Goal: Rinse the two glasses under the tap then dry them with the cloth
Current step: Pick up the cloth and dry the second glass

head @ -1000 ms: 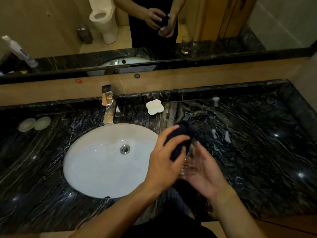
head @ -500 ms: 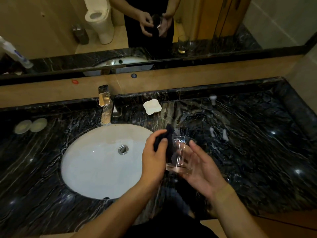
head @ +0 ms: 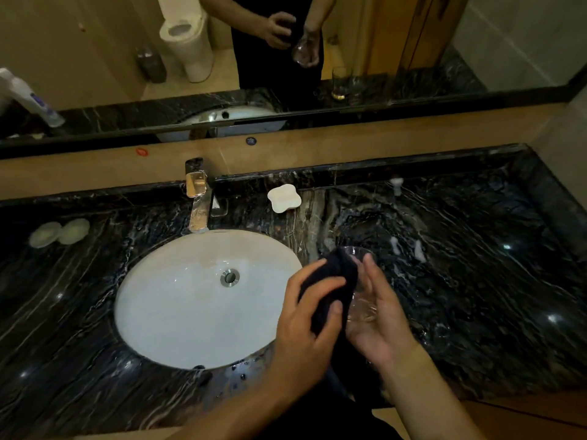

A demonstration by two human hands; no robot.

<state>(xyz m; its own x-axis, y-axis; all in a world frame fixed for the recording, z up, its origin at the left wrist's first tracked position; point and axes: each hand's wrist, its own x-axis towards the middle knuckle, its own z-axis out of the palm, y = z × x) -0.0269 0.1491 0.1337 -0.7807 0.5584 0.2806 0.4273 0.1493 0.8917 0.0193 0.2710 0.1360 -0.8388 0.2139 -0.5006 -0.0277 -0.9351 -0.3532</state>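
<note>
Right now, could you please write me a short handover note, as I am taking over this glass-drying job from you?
Left hand: grips the dark cloth, pressed against the glass.
Right hand: holds the clear glass over the counter, just right of the sink.
Second glass: seen only in the mirror, standing on the counter's front edge; whether it is dry, I cannot tell.
Tap: no water running.
Done: rinsing appears finished for the held glass.
Left: finish wiping it, set it down, check the second glass.
</note>
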